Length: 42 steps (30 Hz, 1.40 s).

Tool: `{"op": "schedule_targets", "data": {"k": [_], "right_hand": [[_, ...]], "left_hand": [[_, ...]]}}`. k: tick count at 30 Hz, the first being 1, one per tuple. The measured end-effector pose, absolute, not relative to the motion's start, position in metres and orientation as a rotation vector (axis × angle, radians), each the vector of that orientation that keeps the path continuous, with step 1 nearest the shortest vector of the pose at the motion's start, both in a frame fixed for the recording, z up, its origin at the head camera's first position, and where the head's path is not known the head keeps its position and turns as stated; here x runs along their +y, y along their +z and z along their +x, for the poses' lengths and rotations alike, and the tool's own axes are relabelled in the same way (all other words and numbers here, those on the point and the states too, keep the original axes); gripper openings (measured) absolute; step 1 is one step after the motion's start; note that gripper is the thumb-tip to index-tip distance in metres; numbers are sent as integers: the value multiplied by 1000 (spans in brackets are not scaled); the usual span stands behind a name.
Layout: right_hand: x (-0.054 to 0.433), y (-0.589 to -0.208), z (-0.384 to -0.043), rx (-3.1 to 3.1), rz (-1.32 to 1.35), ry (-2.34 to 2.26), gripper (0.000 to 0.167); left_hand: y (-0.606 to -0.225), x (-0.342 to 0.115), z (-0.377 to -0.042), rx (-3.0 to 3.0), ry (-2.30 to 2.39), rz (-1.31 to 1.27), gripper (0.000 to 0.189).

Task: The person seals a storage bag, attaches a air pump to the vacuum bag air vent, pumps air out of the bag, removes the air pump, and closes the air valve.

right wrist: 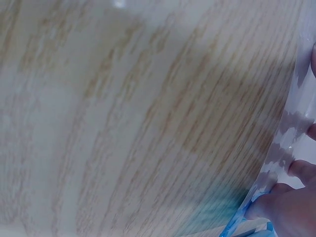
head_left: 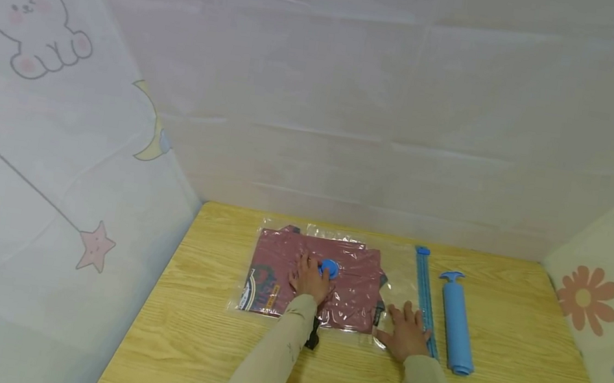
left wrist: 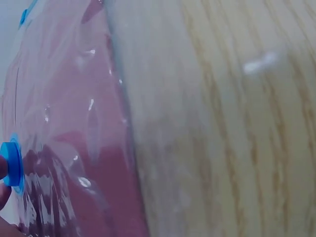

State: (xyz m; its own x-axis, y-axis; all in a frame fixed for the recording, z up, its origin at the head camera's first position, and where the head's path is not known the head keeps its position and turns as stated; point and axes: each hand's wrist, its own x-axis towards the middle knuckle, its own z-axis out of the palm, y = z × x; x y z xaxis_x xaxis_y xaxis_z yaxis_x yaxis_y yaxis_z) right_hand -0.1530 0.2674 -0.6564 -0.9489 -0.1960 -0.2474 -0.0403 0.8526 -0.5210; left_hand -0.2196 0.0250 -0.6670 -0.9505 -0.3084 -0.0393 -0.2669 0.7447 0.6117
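A clear vacuum storage bag (head_left: pixel 348 295) with a folded dark-pink garment inside lies flat on the table. My left hand (head_left: pixel 310 280) rests on the bag over the garment, fingers extended, with the thumb at the round blue valve cap (head_left: pixel 329 268). In the left wrist view, fingertips touch this blue cap (left wrist: pixel 12 165) at the left edge. My right hand (head_left: pixel 407 333) lies with spread fingers on the bag's clear end, beside its blue zip strip (head_left: pixel 427 293). The right wrist view shows those fingers (right wrist: pixel 302 170) on the plastic film near the blue strip.
A blue hand pump (head_left: pixel 457 327) with a T-shaped handle lies to the right of the bag. Wood-grain tabletop (head_left: pixel 191 345) surrounds them. Printed cloth walls (head_left: pixel 321 89) rise behind and at both sides. A small blue slider (head_left: pixel 423 251) sits at the strip's far end.
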Motion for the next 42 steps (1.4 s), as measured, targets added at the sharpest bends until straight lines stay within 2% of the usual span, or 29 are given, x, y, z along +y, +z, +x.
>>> {"op": "schedule_targets", "data": {"k": [22,28,42], "right_hand": [[267,-660,-152,2715,-160,-769,84],[269,-662,-153,2723,-163,-784,82],[268,-657,-151,2749,-162,-788,81]], "left_hand": [[-665,26,-221,-2849,-1039,525,30],[-665,25,-220,-2754,-1135,535,24],[-667,24,-219,-2840,-1021,490,25]]}}
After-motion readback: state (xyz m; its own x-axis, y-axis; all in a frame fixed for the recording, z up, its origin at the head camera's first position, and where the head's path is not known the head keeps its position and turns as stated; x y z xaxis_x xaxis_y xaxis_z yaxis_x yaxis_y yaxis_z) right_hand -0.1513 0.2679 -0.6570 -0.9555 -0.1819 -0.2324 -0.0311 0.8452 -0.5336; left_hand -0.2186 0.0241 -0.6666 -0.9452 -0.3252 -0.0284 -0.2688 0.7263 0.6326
